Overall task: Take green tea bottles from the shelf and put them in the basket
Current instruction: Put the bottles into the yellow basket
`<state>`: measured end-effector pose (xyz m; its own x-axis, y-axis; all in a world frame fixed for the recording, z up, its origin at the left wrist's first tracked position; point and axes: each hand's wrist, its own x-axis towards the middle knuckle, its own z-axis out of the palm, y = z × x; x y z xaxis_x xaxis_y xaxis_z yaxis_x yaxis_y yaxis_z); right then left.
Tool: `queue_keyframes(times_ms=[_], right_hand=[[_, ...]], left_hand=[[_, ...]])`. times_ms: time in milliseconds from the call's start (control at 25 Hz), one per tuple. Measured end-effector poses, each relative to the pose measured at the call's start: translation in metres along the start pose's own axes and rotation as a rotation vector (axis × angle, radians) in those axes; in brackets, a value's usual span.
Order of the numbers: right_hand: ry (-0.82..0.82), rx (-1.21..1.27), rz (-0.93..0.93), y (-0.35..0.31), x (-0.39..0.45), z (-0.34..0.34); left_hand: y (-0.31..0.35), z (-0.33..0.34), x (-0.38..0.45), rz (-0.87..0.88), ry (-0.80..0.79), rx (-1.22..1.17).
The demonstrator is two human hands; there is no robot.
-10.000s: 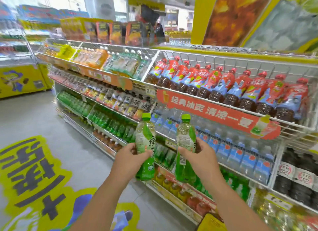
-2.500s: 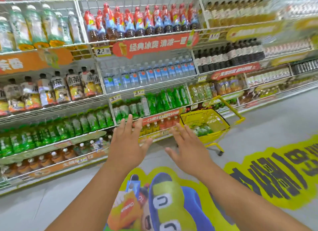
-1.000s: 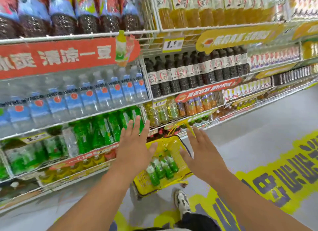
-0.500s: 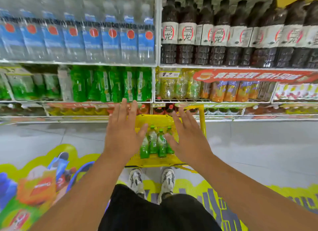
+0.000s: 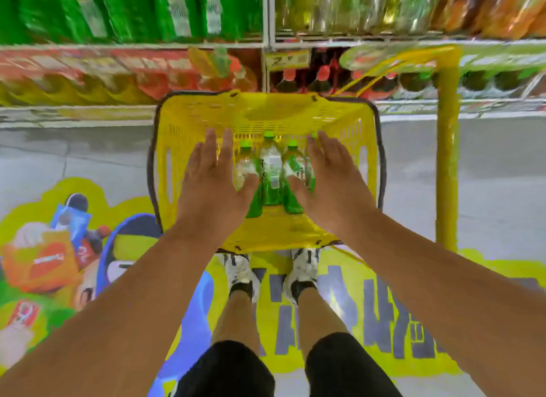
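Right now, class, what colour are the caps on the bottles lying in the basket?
Green caps, seen best in the head view, on bottles inside the yellow basket.

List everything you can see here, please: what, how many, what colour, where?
basket: one, yellow, on the floor before the shelf
tea bottles: at least three, a fourth cap showing, green, lying in the basket
handle: one, yellow, upright right of the basket
shelf: blurred green, yellow and orange bottles, along the top
floor sticker: colourful, under the feet
shoes: two, white
shorts: black
left hand: open, over the basket
right hand: open, over the basket
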<state>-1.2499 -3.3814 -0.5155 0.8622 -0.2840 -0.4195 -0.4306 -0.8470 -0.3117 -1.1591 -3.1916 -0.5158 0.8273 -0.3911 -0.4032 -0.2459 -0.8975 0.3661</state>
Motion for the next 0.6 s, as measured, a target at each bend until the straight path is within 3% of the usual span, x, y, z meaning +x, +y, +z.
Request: queue_keyframes(times_ms=[360,600], right_hand=[[-0.098,0.094,0.130,0.012,0.077,0.130],[-0.103,0.324,0.312,0.000,0.107,0.168]], left_hand=[[-0.042,0.108,0.061,-0.085,-0.120,0.003],[-0.054,0.154,0.078,-0.257,-0.195,-0.208]])
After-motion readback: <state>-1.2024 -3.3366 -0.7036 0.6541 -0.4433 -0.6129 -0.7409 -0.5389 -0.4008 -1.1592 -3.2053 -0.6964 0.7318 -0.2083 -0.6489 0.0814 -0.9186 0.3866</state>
